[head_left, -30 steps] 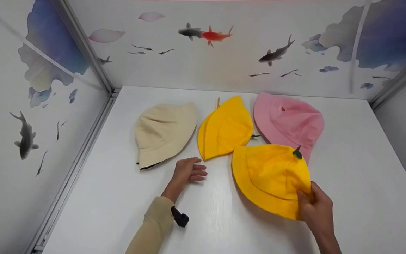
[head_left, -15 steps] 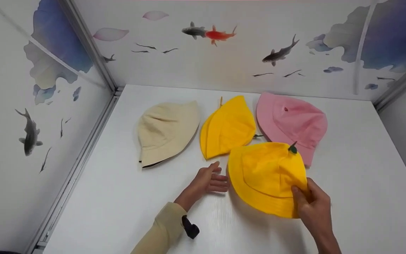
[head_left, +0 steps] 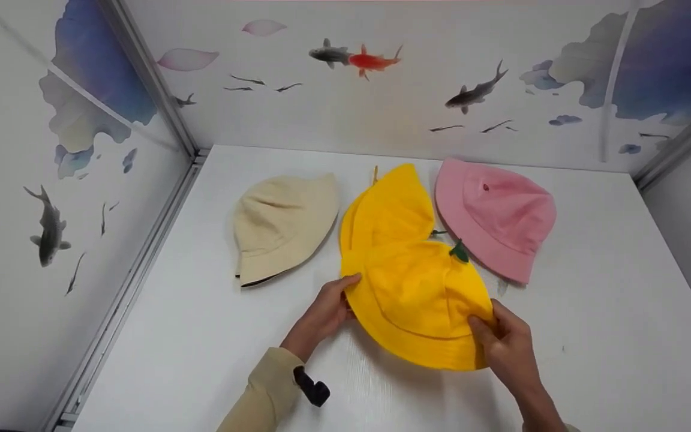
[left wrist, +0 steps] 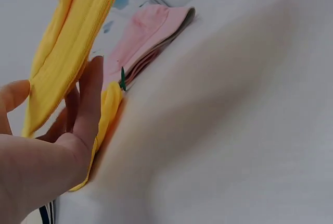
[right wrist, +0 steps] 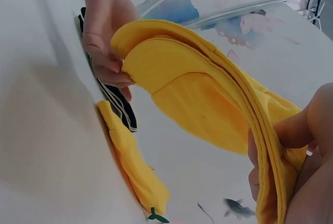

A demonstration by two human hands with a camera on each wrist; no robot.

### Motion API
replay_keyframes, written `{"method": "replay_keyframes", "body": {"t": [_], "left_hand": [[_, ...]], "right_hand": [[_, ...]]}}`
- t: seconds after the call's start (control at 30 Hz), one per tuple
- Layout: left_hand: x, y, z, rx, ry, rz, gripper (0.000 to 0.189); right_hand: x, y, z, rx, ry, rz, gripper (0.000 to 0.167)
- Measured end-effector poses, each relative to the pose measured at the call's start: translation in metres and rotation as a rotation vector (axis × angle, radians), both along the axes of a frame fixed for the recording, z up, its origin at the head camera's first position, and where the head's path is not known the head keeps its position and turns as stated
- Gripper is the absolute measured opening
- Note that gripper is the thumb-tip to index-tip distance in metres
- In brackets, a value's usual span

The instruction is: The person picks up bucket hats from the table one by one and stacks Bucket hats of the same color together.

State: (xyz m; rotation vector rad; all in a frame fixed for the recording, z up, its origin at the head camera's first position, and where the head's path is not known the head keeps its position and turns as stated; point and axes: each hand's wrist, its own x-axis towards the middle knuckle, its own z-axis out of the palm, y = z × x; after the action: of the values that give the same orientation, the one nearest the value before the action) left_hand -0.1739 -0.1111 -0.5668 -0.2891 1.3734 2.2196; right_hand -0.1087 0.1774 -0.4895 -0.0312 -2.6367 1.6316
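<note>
A yellow bucket hat (head_left: 417, 294) with a green leaf on its crown is held above the table, its brim toward the front left. My right hand (head_left: 504, 345) grips its right end, thumb on top; in the right wrist view that hand's fingers curl round the layered brim. At the left end my left hand (head_left: 327, 309) holds the brim, thumb above and fingers beneath, as the left wrist view also shows. Behind lies a second yellow hat (head_left: 390, 210), partly covered by the held one.
A beige bucket hat (head_left: 282, 225) with a dark lining edge lies at the left. A pink bucket hat (head_left: 495, 216) lies at the right back. White panels (head_left: 381, 120) printed with fish border the white table (head_left: 171, 336).
My left hand has moved right to the held yellow hat and taken its left brim edge. My right hand has carried that hat leftward, uncovering more of the pink hat.
</note>
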Motion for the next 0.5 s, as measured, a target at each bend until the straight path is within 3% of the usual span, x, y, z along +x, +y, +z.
{"method": "replay_keyframes", "body": {"t": [0.17,0.33,0.5], "left_hand": [[0.005,-0.017,-0.001,0.069,0.016,0.014,0.052],[0.011,-0.031,-0.002,0.139,0.048,0.028,0.050],[0.017,-0.042,-0.003,0.096,0.087,0.046,0.051]], "right_hand": [[-0.007,-0.005,-0.006,-0.020,-0.053,0.035,0.023],[-0.012,-0.012,-0.015,-0.020,-0.039,0.095,0.018],[-0.019,-0.017,-0.025,0.005,-0.077,0.135,0.016]]}}
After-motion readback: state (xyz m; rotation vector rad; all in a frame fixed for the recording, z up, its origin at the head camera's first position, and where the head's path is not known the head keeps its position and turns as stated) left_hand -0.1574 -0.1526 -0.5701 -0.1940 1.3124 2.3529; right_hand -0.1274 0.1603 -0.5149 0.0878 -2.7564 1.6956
